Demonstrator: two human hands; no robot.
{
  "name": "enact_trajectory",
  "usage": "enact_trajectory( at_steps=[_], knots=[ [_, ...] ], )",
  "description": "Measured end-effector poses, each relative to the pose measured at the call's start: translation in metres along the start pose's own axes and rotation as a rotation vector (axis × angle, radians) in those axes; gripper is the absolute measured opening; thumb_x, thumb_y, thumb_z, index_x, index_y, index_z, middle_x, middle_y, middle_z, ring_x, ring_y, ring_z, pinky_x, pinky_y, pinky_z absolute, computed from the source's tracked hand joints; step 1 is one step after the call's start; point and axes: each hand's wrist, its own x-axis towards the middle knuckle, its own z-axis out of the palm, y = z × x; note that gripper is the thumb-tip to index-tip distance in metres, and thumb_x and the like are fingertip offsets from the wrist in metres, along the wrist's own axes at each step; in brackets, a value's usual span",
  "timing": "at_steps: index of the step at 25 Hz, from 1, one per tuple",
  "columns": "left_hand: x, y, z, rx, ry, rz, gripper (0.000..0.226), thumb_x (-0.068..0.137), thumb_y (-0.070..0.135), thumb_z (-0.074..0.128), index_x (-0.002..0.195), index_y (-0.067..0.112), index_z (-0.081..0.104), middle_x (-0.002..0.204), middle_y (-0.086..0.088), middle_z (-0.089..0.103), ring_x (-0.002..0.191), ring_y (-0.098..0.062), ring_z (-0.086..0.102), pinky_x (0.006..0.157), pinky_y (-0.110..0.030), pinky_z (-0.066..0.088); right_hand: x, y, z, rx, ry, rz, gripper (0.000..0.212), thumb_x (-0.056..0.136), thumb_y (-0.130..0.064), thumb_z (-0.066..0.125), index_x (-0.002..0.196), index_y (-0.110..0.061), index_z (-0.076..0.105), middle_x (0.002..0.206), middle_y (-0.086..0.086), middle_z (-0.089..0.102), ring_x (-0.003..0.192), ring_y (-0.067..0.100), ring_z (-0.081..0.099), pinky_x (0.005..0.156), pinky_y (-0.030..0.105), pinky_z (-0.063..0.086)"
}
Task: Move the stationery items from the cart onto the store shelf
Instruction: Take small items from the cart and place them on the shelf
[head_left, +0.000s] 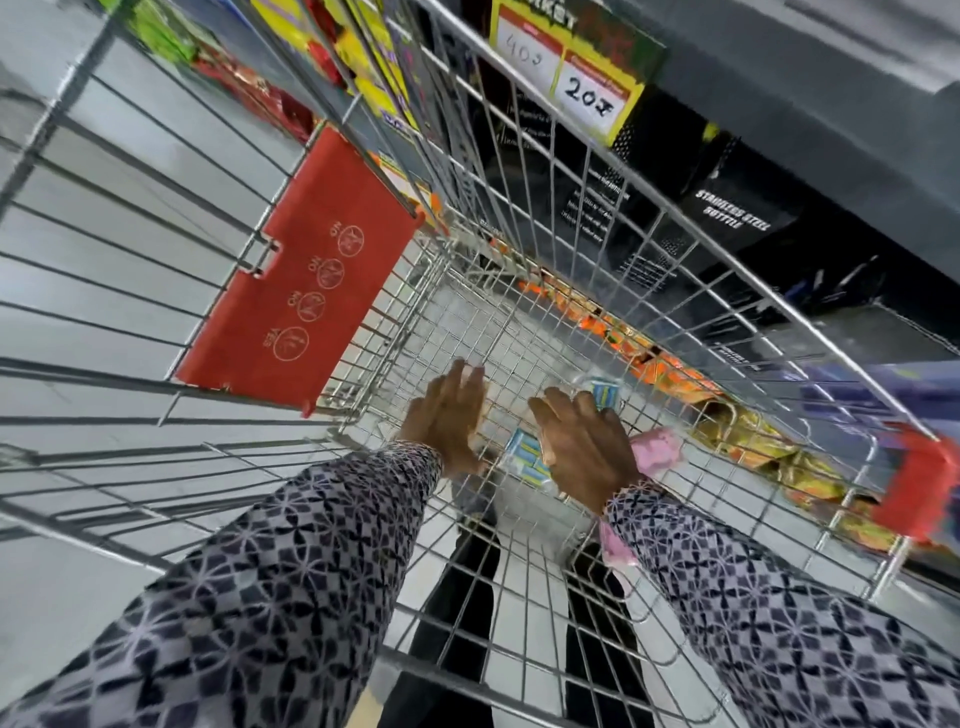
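cart (587, 171) held blue-yellow packets (527, 460) on its wire floor, pink pack (657, 452) at 3 o'clock | left hand (449, 415) spread, empty, hovering | right hand (584, 441) spread, resting over packets, grip unclear

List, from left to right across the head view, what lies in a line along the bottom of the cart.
Left hand → blue packet → right hand → pink packet → red handle end.
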Motion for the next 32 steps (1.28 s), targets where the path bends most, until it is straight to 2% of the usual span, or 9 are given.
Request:
enact_trajectory(
  at_steps=[5,10,14,18,20,24,27,30,32],
  knots=[
    [-0.002,0.003,-0.009,0.122,0.085,0.091,0.089,0.078,0.008,0.084,0.153,0.008,0.036,0.144,-0.014,0.051,0.124,-0.033,0.059,0.102,-0.041,0.058,0.0,-0.004,-0.004,0.048,0.022,0.017,0.071,0.087,-0.011,0.073,0.151,-0.017,0.044,0.152,0.006,0.049,0.12,0.032,0.062,0.081,0.043,0.062],
    [-0.078,0.043,-0.118,-0.062,0.111,0.204,0.105,0.07,0.017,0.087,0.159,0.016,0.031,0.145,-0.006,0.047,0.115,-0.027,0.062,0.089,-0.032,0.057,-0.074,0.0,-0.107,0.359,0.241,0.13,0.093,0.077,-0.021,0.084,0.157,-0.024,0.037,0.163,-0.002,0.038,0.131,0.032,0.054,0.085,0.04,0.063],
    [-0.213,0.105,-0.229,-0.205,0.377,0.409,0.115,0.071,0.023,0.087,0.167,0.029,0.024,0.164,0.001,0.041,0.14,-0.028,0.055,0.112,-0.043,0.054,-0.199,0.006,-0.229,0.513,0.592,0.128,0.1,0.07,-0.028,0.085,0.158,-0.029,0.037,0.167,-0.006,0.037,0.14,0.026,0.052,0.109,0.035,0.05],
    [-0.333,0.181,-0.314,-0.291,0.577,0.683,0.11,0.07,0.038,0.086,0.164,0.044,0.028,0.158,0.016,0.043,0.136,-0.018,0.056,0.113,-0.035,0.051,-0.33,0.028,-0.338,0.561,0.876,0.115,0.095,0.071,-0.042,0.068,0.158,-0.043,0.03,0.168,-0.023,0.027,0.151,0.013,0.039,0.12,0.041,0.042],
    [-0.38,0.228,-0.349,-0.3,0.629,0.832,0.108,0.07,0.042,0.087,0.161,0.052,0.03,0.15,0.03,0.046,0.132,-0.002,0.056,0.106,-0.019,0.05,-0.386,0.043,-0.384,0.537,1.012,0.118,0.094,0.071,-0.044,0.067,0.156,-0.048,0.029,0.167,-0.029,0.027,0.154,0.002,0.034,0.125,0.034,0.035],
    [-0.446,0.326,-0.411,-0.185,0.701,1.001,0.108,0.069,0.051,0.084,0.155,0.069,0.021,0.145,0.052,0.036,0.133,0.019,0.045,0.095,-0.013,0.05,-0.48,0.084,-0.454,0.518,1.259,0.166,0.093,0.066,-0.048,0.074,0.152,-0.052,0.039,0.158,-0.034,0.042,0.141,-0.011,0.044,0.111,0.01,0.034],
    [-0.461,0.401,-0.458,-0.014,0.777,1.07,0.106,0.063,0.057,0.074,0.155,0.064,0.021,0.138,0.059,0.035,0.124,0.034,0.037,0.095,0.005,0.035,-0.526,0.133,-0.498,0.561,1.295,0.239,0.087,0.06,-0.055,0.077,0.141,-0.06,0.045,0.12,-0.041,0.059,0.102,-0.014,0.059,0.085,0.007,0.045],
    [-0.448,0.487,-0.505,0.199,0.738,1.015,0.093,0.066,0.044,0.083,0.152,0.033,0.049,0.148,0.016,0.059,0.13,0.001,0.054,0.098,0.002,0.036,-0.532,0.195,-0.549,0.537,1.168,0.262,0.073,0.061,-0.053,0.082,0.128,-0.05,0.054,0.107,-0.035,0.062,0.097,-0.006,0.063,0.08,0.005,0.045],
    [-0.426,0.534,-0.528,0.34,0.664,0.88,0.055,0.073,0.033,0.088,0.121,0.02,0.064,0.129,-0.004,0.069,0.122,-0.029,0.065,0.095,-0.03,0.052,-0.511,0.231,-0.579,0.565,1.0,0.254,0.065,0.068,-0.038,0.09,0.126,-0.039,0.062,0.113,-0.018,0.069,0.103,0.011,0.066,0.087,0.021,0.053]
  ],
)
